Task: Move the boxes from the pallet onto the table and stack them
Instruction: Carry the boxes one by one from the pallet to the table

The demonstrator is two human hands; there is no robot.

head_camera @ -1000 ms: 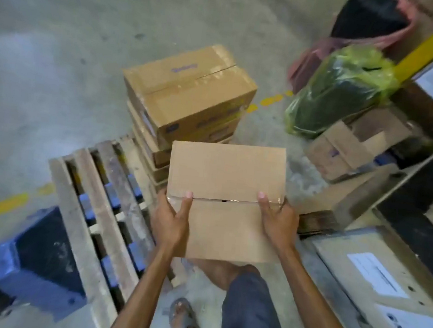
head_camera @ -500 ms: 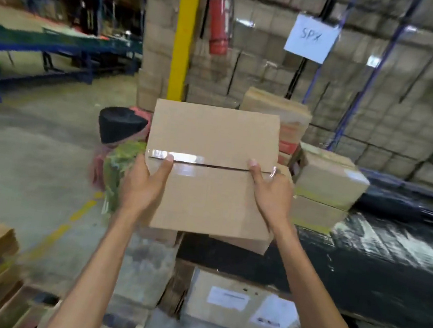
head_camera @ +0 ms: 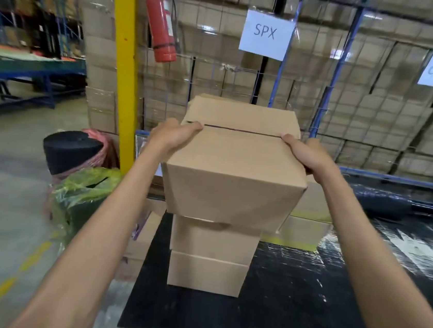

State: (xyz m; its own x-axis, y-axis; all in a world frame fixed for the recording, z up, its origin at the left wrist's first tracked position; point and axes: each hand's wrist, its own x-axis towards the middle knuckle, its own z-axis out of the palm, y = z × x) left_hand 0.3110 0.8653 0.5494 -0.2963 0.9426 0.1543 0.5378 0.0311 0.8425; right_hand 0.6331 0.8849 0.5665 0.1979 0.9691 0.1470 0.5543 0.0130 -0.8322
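Observation:
I hold a plain brown cardboard box [head_camera: 235, 176] between both hands, its taped seam facing up. My left hand [head_camera: 171, 135] grips its left top edge and my right hand [head_camera: 306, 155] grips the right top edge. The box sits on or just above a stack of two similar boxes [head_camera: 209, 260] standing on the black table [head_camera: 301, 308]. Whether it rests fully on the stack I cannot tell. More boxes [head_camera: 308, 223] stand behind the stack to the right, partly hidden. The pallet is out of view.
A yellow post [head_camera: 122, 67] with a red fire extinguisher [head_camera: 162, 27] rises at the left. A wire cage of stacked cartons [head_camera: 364, 113] closes off the back. A black bin [head_camera: 72, 151] and green plastic bag [head_camera: 85, 189] sit left of the table.
The view swung up from the pallet to the table. The box in both hands travelled forward and down onto the top of the two-box stack.

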